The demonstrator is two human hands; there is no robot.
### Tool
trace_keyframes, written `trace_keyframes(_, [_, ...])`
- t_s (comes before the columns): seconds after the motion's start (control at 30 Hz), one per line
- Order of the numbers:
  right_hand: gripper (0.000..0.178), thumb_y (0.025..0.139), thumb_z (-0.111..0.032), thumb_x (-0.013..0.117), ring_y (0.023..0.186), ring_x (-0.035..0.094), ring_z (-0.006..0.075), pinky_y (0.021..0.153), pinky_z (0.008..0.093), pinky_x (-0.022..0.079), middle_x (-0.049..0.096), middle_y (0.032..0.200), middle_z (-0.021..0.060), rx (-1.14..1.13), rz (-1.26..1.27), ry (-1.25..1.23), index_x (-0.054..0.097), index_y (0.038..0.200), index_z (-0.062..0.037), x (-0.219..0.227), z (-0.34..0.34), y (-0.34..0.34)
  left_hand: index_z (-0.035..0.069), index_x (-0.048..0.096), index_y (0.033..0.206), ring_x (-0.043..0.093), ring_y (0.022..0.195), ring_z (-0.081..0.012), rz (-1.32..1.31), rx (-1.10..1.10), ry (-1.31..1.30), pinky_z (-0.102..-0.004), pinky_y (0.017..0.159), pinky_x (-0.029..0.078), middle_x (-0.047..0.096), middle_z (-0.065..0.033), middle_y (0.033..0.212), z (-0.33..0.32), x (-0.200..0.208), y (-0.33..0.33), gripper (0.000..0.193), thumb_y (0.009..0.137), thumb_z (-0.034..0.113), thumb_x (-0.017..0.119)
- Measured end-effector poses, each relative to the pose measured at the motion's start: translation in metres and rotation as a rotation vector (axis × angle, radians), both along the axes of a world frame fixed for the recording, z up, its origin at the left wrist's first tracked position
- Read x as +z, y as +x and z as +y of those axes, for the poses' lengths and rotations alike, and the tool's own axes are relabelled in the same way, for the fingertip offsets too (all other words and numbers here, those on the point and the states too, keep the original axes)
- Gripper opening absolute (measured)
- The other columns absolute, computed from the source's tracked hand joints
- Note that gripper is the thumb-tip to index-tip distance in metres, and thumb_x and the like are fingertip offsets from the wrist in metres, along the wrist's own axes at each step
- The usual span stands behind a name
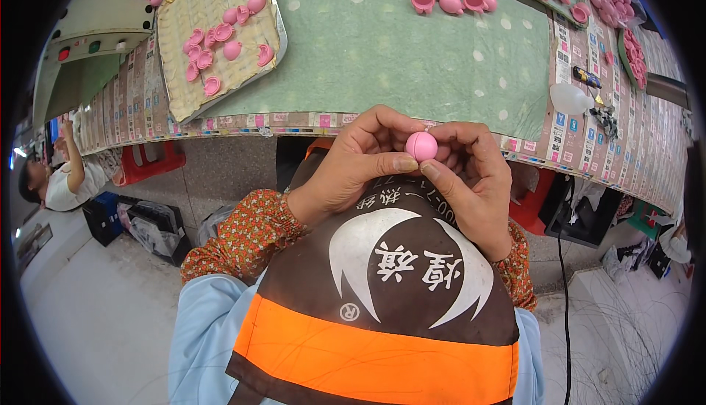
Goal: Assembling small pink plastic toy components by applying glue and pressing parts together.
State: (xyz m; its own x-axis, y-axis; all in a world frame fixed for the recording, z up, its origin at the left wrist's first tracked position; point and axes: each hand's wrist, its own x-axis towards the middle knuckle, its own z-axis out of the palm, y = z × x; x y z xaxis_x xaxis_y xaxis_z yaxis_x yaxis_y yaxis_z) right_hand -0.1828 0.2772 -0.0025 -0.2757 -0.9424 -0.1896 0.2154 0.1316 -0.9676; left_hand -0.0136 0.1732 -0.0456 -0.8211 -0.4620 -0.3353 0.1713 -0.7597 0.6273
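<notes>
Between both hands, just short of the table's near edge, is a small round pink ball-shaped case (421, 147) with a seam line running around it. The thumb of my left hand (360, 156) presses on its lower left side, the fingers curled behind. My right hand (471, 177) grips it from the right, thumb tip at its lower right and index finger at the top. The two halves of the case look closed together. Part of its far side is hidden by my fingers.
A cloth-lined tray (180, 52) at the left bears loose pink half shells and balls. More pink cases (452, 2) lie on the green mat (353, 52) at the back. A white squeeze bottle (570, 99) lies at the right. Another person (70, 177) sits at the far left.
</notes>
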Motion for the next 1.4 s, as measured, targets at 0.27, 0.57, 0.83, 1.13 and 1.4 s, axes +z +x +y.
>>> trace_keyframes(0.27, [0.029,0.088,0.005,0.075,0.091,0.062,0.0072,0.081,0.0230,0.051,0.066,0.103,0.0042,0.059,0.000,-0.010,0.064,0.114,0.0014,-0.010,0.002,-0.010,0.004,0.061,0.116,0.066,0.110,-0.0160,0.051,0.027,0.014,-0.0316,0.098,0.056,0.067,-0.0093,0.118,0.002,-0.005,-0.001,0.031,0.089,-0.002,0.074])
trace_keyframes(0.57, [0.034,0.081,0.007,0.077,0.082,0.063,0.0162,0.073,0.0290,0.051,0.066,0.093,0.0061,0.037,0.420,-0.112,0.066,0.112,-0.0019,-0.007,-0.001,-0.013,0.004,0.059,0.124,0.064,0.114,-0.0163,-0.034,-0.007,-0.024,-0.0324,0.100,0.054,0.065,-0.0094,0.123,0.002,0.008,-0.006,0.035,0.092,-0.001,0.073])
trace_keyframes(0.83, [0.044,0.070,0.008,0.078,0.073,0.056,0.0245,0.063,0.0368,0.043,0.062,0.087,0.0083,0.009,0.846,-0.315,0.064,0.109,-0.0062,-0.015,-0.006,-0.007,0.004,0.053,0.130,0.060,0.113,-0.0129,-0.130,-0.051,-0.360,-0.0298,0.099,0.050,0.061,-0.0051,0.123,0.003,0.011,-0.008,0.041,0.094,0.005,0.073])
trace_keyframes(1.13, [0.042,0.071,-0.003,0.085,0.085,0.058,0.0236,0.071,0.0351,0.049,0.060,0.099,0.0094,-0.018,0.712,-0.168,0.064,0.107,-0.0051,-0.023,-0.003,-0.006,0.000,0.056,0.132,0.062,0.115,-0.0161,-0.056,-0.014,-0.192,-0.0332,0.105,0.049,0.062,-0.0110,0.129,0.003,0.007,-0.003,0.040,0.096,0.010,0.070])
trace_keyframes(1.4, [0.045,0.071,-0.007,0.087,0.091,0.061,0.0258,0.076,0.0360,0.052,0.059,0.100,0.0110,-0.049,0.665,-0.194,0.064,0.109,-0.0041,-0.022,-0.005,-0.003,0.002,0.053,0.135,0.064,0.118,-0.0204,-0.040,-0.033,-0.082,-0.0362,0.102,0.053,0.063,-0.0150,0.131,0.001,0.004,-0.003,0.039,0.100,0.013,0.066])
